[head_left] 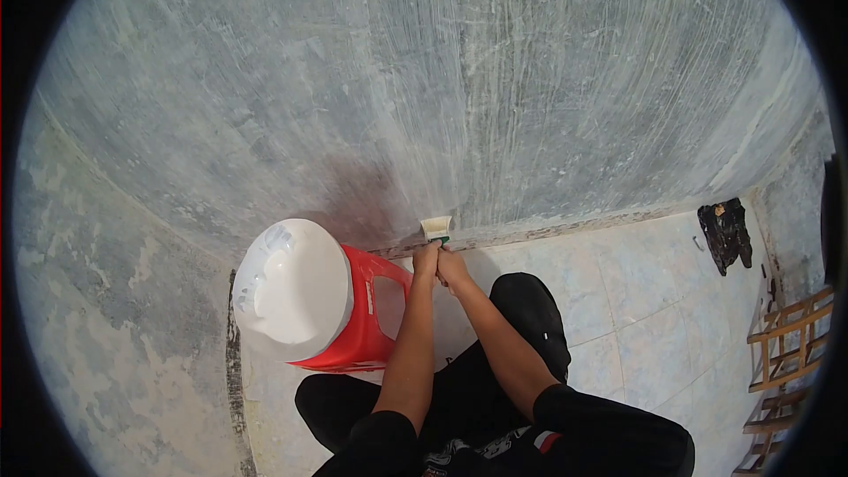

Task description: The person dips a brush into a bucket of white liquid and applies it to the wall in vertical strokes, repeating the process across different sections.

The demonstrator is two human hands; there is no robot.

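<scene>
My left hand and my right hand are close together, fingers wrapped round the handle of a paintbrush. Its pale, wide bristles touch or nearly touch the bottom of the grey wall, just above the floor. Most of the handle is hidden by my fingers; a bit of green shows below the bristles. To the left of my hands stands a red plastic stool. On it rests a round white container, with glossy white paint smeared at its upper left.
Pale floor tiles stretch to the right. A crumpled black plastic bag lies near the right corner, and a wooden slatted frame stands at the right edge. Another patchy wall closes off the left. My bent legs flank my arms.
</scene>
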